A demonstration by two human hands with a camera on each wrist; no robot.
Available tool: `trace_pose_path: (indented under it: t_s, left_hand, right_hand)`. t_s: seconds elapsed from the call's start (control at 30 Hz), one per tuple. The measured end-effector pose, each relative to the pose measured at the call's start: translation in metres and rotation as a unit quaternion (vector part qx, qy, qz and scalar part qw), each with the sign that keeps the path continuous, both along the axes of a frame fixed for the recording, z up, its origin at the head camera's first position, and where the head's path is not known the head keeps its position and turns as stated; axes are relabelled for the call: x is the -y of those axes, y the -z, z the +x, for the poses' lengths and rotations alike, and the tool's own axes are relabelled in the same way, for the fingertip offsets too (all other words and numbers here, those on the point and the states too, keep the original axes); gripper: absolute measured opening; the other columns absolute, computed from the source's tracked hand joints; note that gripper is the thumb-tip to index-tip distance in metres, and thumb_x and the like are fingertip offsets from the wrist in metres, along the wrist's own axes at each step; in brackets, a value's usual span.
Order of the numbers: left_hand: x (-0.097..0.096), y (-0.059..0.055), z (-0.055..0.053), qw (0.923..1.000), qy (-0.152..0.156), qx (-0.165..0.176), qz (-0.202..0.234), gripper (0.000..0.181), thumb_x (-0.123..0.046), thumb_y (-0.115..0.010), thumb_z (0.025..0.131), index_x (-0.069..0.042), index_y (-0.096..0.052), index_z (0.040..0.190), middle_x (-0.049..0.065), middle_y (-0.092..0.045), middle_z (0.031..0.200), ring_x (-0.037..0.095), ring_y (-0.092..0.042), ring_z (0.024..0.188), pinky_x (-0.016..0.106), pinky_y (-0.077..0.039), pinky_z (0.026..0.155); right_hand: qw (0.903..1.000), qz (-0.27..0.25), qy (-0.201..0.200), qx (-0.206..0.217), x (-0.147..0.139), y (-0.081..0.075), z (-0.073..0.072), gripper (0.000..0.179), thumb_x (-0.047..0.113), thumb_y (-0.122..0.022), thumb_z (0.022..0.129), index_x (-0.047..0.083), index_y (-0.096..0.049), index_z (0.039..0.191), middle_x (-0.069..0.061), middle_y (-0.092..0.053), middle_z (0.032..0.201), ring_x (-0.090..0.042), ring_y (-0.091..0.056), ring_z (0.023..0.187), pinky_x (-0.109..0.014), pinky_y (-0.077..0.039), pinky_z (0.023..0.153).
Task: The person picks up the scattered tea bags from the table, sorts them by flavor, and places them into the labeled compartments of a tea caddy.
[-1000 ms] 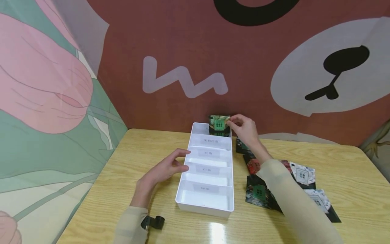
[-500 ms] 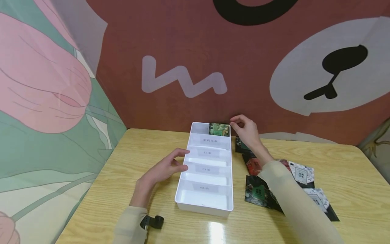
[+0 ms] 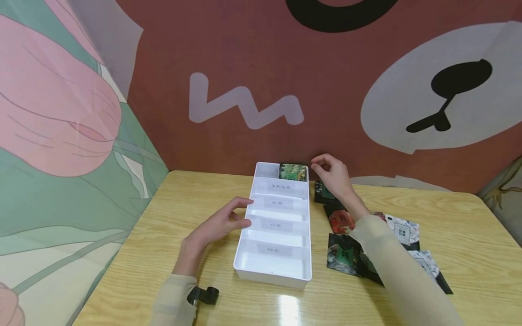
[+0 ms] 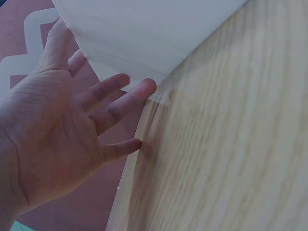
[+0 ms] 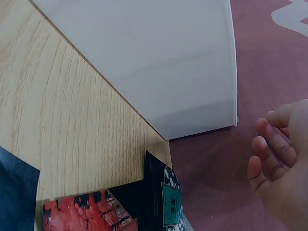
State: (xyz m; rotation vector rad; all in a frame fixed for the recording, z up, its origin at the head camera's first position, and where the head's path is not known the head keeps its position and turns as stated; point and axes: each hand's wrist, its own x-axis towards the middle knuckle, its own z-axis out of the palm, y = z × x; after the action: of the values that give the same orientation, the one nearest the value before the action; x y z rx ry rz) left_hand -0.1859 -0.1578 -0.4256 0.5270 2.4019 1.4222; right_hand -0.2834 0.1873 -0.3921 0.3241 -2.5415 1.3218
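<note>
“Brown cartoon wall (image 3: 228, 50) behind us, then, and our pale wooden table (image 3: 195, 199) below it. Where do we find the green packet (image 3: 292, 172)?”

“We see it in the farthest compartment of the white tray (image 3: 274, 273), toward the right end.”

“And the right hand (image 3: 333, 177)?”

“Just right of that packet and apart from it, off the tray's far right corner. We see a narrow gap between thumb and forefinger, the other fingers bent loosely; from the right wrist, the fingertips stand clear of the tray.”

“How do we read the left hand (image 3: 220, 222)?”

“Thumb and forefinger are spread wide at the tray's left rim, well apart from the green packet. Whether they press on it, we cannot tell.”

“What else lies near us?”

“Right of the tray we have a dark packet (image 3: 324, 193) below the right hand, a red packet (image 3: 341, 220) nearer us, and a white-topped packet (image 3: 403, 231) beyond the right sleeve (image 3: 401, 271).”
</note>
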Motion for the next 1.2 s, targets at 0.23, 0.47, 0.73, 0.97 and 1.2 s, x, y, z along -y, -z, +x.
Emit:
trace_pose_path:
  t_s: [0.23, 0.47, 0.73, 0.97, 1.2]
  left_hand:
    - [0.0, -0.002, 0.0, 1.0, 0.001, 0.0, -0.002, 0.057, -0.034, -0.07, 0.093, -0.028, -0.045, 0.144, -0.002, -0.046, 0.147, 0.021, -0.06, 0.101, 0.037, -0.046, 0.089]
    - [0.0, -0.001, -0.001, 1.0, 0.0, 0.004, -0.002, 0.057, -0.035, -0.07, 0.093, -0.029, -0.045, 0.144, -0.003, -0.046, 0.147, 0.02, -0.06, 0.101, 0.037, -0.046, 0.089]
    - [0.001, 0.0, -0.001, 1.0, 0.002, 0.003, -0.005, 0.056, -0.036, -0.07, 0.093, -0.03, -0.046, 0.143, -0.003, -0.046, 0.146, 0.021, -0.06, 0.101, 0.038, -0.046, 0.09]
    - [0.001, 0.001, -0.001, 1.0, -0.001, 0.005, -0.005, 0.056, -0.035, -0.07, 0.093, -0.03, -0.046, 0.143, -0.003, -0.046, 0.147, 0.02, -0.06, 0.102, 0.037, -0.046, 0.089]
    - [0.0, 0.001, -0.001, 1.0, 0.002, 0.005, -0.002, 0.056, -0.034, -0.07, 0.093, -0.029, -0.046, 0.144, -0.003, -0.046, 0.146, 0.021, -0.06, 0.101, 0.037, -0.046, 0.088]
  right_hand:
    - [0.9999, 0.011, -0.002, 0.01, -0.002, 0.0, -0.001, 0.022, 0.024, -0.06, 0.1, 0.007, -0.067, 0.114, -0.011, -0.068, 0.104, -0.023, -0.059, 0.087, -0.03, -0.046, 0.071]
    - [0.9985, 0.035, -0.022, 0.035, -0.009, -0.001, -0.002, 0.024, 0.025, -0.06, 0.101, 0.007, -0.065, 0.116, -0.01, -0.067, 0.109, -0.024, -0.06, 0.092, -0.035, -0.047, 0.075]
    - [0.9946, 0.068, -0.035, 0.069, -0.02, 0.001, 0.0, 0.026, 0.026, -0.06, 0.1, 0.007, -0.064, 0.118, -0.012, -0.067, 0.113, -0.027, -0.062, 0.094, -0.035, -0.046, 0.075]
    - [0.9901, 0.085, -0.041, 0.104, -0.029, 0.005, 0.0, 0.029, 0.026, -0.058, 0.101, 0.007, -0.062, 0.123, -0.012, -0.065, 0.119, -0.028, -0.061, 0.102, -0.04, -0.048, 0.082]
    - [0.9865, 0.102, -0.04, 0.122, -0.04, 0.008, 0.001, 0.032, 0.028, -0.056, 0.102, 0.007, -0.06, 0.126, -0.015, -0.063, 0.124, -0.03, -0.06, 0.107, -0.044, -0.048, 0.084]
